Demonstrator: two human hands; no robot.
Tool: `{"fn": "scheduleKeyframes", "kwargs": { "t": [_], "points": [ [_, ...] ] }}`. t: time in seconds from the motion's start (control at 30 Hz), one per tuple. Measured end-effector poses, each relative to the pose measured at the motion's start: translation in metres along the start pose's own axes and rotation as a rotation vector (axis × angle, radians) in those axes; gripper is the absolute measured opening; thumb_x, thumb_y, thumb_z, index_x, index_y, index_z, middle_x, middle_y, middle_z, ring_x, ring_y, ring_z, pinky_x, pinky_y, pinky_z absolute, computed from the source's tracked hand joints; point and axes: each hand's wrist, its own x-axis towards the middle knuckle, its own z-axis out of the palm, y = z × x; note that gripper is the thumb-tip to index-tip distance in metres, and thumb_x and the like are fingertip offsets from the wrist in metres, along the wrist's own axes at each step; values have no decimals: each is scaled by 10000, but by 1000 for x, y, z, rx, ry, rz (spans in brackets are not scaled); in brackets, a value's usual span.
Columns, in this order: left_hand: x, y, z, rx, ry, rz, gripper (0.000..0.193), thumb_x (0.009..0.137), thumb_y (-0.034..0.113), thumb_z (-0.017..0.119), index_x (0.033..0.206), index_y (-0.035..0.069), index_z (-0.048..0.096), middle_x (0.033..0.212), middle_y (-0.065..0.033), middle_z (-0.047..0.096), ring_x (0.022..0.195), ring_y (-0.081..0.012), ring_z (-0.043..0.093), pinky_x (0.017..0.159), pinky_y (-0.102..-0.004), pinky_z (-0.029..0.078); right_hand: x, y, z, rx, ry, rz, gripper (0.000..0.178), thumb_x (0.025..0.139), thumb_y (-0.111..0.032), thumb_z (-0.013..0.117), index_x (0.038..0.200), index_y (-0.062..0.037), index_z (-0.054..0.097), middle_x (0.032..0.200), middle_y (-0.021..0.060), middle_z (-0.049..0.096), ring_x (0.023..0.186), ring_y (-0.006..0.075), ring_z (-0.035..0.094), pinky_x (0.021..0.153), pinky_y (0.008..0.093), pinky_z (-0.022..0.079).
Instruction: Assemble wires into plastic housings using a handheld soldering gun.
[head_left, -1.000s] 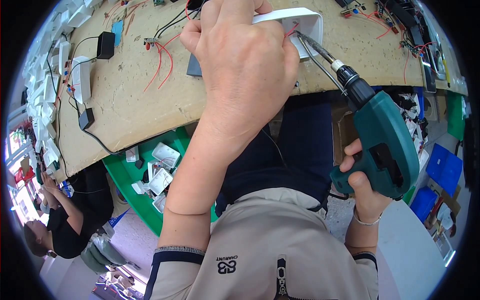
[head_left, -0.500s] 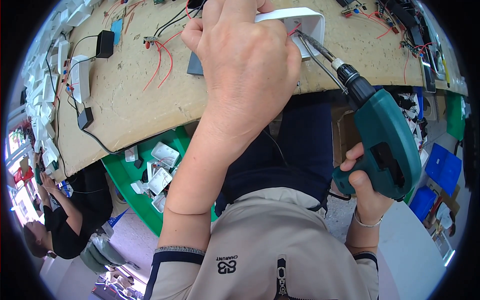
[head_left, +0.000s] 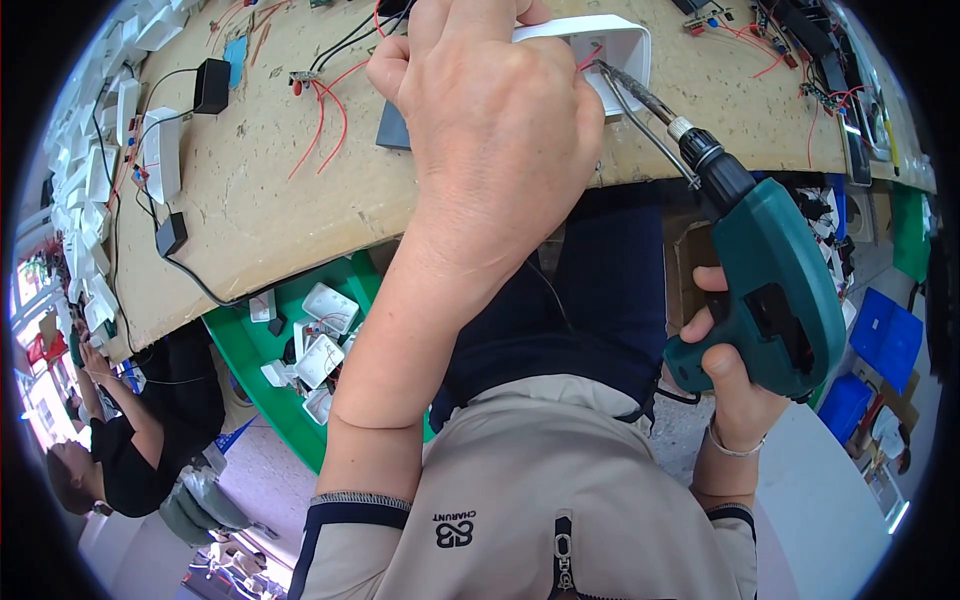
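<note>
My left hand (head_left: 505, 135) is closed at the table's near edge, over a white open plastic case (head_left: 625, 50); its fingertips are mostly hidden behind the back of the hand. Inside the case a short red wire (head_left: 591, 57) shows. My right hand (head_left: 735, 385) grips the handle of a dark green soldering gun (head_left: 775, 270), with fingers spread near its trigger side. The gun's tip (head_left: 622, 80) and a thin metal feed tube beside it reach into the case, close to the red wire. A dark grey block (head_left: 393, 128) sits partly under my left hand.
Small circuit boards with red wires (head_left: 320, 95) lie on the table (head_left: 260, 200). White cases (head_left: 95, 190) are heaped along its left side. Below stands a green bin (head_left: 260, 360) holding white parts. A co-worker (head_left: 150, 430) is at the far left.
The soldering gun has shifted very slightly right, its tip still inside the case. Fingers of my right hand have spread a little at the handle. My left hand has barely moved.
</note>
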Motion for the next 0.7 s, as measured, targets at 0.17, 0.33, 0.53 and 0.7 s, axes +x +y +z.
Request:
{"fn": "scheduleKeyframes", "kwargs": {
  "t": [0.17, 0.33, 0.53, 0.7],
  "points": [
    [-21, -33, 18, -154, 393, 379, 27, 586, 55, 600, 604, 36, 596, 795, -78, 522, 771, -254, 472, 685, -365, 299, 0, -1, -3, 21, -115, -59, 560, 679, -129, 709, 1156, 24, 458, 1097, 173, 530, 731, 126, 548, 617, 227, 461],
    [-15, -37, 24, -178, 423, 392, 24, 586, 55, 598, 599, 36, 591, 789, -78, 520, 760, -258, 473, 682, -367, 299, -1, -2, 1, 0, -9, -21, 762, 665, -314, 731, 1219, 43, 349, 1024, 240, 542, 654, 151, 580, 571, 231, 488],
    [-16, -38, 24, -147, 411, 393, 25, 589, 61, 600, 600, 39, 593, 789, -78, 519, 767, -258, 470, 685, -366, 296, -1, -3, 2, -2, 1, -22, 753, 662, -319, 731, 1211, 43, 363, 1022, 237, 544, 653, 144, 579, 569, 228, 490],
    [-21, -31, 17, 16, 87, 92, 29, 596, 69, 597, 604, 41, 593, 812, -81, 517, 783, -260, 463, 693, -374, 291, -1, -3, 2, -3, -2, -22, 749, 666, -326, 727, 1207, 46, 368, 1019, 234, 546, 648, 141, 579, 566, 223, 489]
  ]
}}
